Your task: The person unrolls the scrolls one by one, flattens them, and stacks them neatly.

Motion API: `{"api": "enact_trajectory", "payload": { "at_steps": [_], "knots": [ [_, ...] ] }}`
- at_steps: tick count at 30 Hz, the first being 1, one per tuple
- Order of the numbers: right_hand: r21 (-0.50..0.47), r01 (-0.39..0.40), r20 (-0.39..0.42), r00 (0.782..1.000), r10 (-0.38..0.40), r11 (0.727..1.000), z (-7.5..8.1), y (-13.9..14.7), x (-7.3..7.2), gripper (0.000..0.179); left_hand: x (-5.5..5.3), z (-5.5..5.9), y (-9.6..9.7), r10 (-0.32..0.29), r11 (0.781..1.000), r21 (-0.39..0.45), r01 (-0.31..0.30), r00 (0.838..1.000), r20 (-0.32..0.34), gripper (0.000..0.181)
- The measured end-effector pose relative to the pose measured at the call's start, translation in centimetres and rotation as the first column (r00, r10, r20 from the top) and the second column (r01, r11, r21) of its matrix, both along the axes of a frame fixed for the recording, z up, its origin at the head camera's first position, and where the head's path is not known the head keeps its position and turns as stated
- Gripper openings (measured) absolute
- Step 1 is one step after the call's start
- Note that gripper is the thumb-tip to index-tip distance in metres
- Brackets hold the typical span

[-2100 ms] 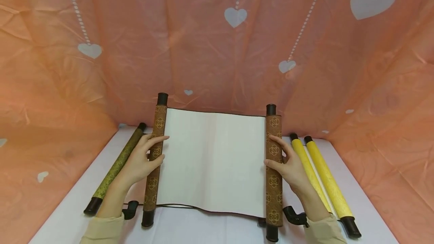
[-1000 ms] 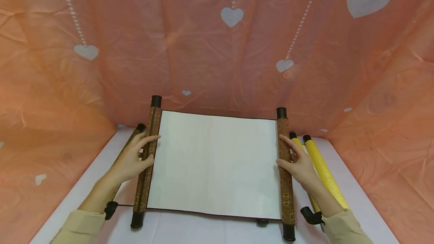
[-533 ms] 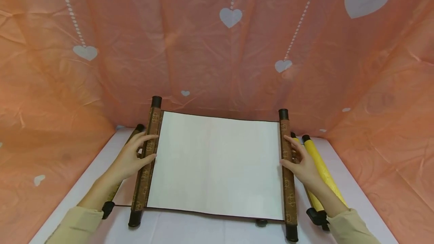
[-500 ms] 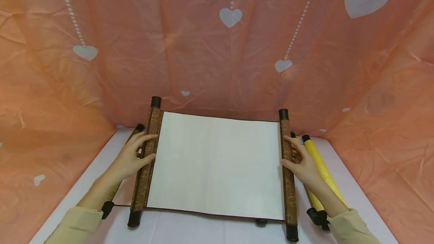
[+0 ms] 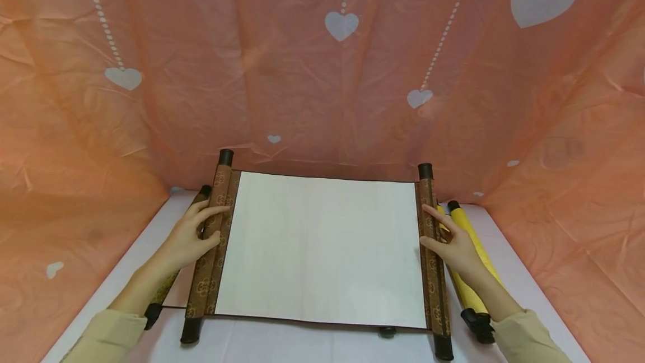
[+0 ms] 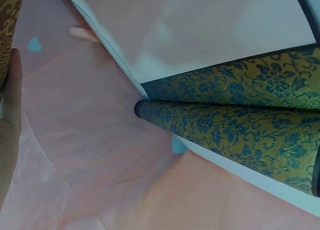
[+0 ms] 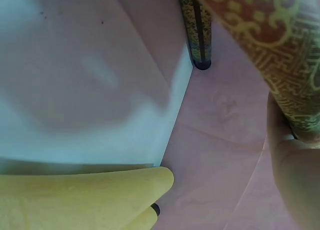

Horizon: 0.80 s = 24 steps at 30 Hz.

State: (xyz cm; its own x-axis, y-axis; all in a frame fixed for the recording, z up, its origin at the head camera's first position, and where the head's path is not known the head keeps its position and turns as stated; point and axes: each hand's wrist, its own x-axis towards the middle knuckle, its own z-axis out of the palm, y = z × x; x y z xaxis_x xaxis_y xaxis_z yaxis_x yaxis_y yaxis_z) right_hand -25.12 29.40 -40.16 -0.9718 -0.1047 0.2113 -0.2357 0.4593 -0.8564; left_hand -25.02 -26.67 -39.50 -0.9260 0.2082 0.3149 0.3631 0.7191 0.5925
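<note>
A brown patterned hanging scroll (image 5: pixel 322 245) is spread between its two rollers, its blank white sheet facing up. My left hand (image 5: pixel 188 237) grips the left roller (image 5: pixel 201 290) near mid-length, thumb and fingers around it. On the other side my right hand (image 5: pixel 456 245) holds the right roller (image 5: pixel 437 290) in the same way. Brown border strips show between each roller and the white sheet. The brown roller (image 7: pixel 280 44) fills the upper right of the right wrist view. Only a sliver of brown roller (image 6: pixel 7 29) appears in the left wrist view.
Below lies a partly unrolled green-gold scroll (image 6: pixel 235 130) on the white table (image 5: pixel 277 346), largely covered in the head view. Yellow scrolls (image 5: pixel 473 240) lie at the right, partly behind my arm. Orange cloth (image 5: pixel 302 71) with hearts hangs behind and at both sides.
Both hands have moved apart, left hand leftward and right hand rightward, with the rollers in them. The white sheet between has widened, and brown border strips have come into sight.
</note>
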Motion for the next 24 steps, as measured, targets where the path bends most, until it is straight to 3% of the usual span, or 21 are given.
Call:
{"api": "enact_trajectory", "payload": {
  "at_steps": [4, 17, 24],
  "knots": [
    [0.059, -0.003, -0.044, 0.999, 0.006, 0.998, -0.3, 0.0, -0.1, 0.078, -0.1, -0.1, -0.2, 0.001, 1.000, -0.010, -0.001, 1.000, -0.015, 0.059],
    [0.039, 0.005, -0.071, 0.998, -0.002, 0.999, 0.1, 1.0, -0.4, 0.079, 0.3, 0.1, -1.4, 0.026, 1.000, -0.004, -0.026, 0.998, -0.062, 0.058],
    [0.098, -0.027, -0.112, 0.993, 0.038, 0.995, 1.0, 0.7, -0.6, 0.079, 0.6, 0.6, -2.6, 0.022, 1.000, -0.018, -0.024, 0.995, -0.102, 0.072]
  ]
}}
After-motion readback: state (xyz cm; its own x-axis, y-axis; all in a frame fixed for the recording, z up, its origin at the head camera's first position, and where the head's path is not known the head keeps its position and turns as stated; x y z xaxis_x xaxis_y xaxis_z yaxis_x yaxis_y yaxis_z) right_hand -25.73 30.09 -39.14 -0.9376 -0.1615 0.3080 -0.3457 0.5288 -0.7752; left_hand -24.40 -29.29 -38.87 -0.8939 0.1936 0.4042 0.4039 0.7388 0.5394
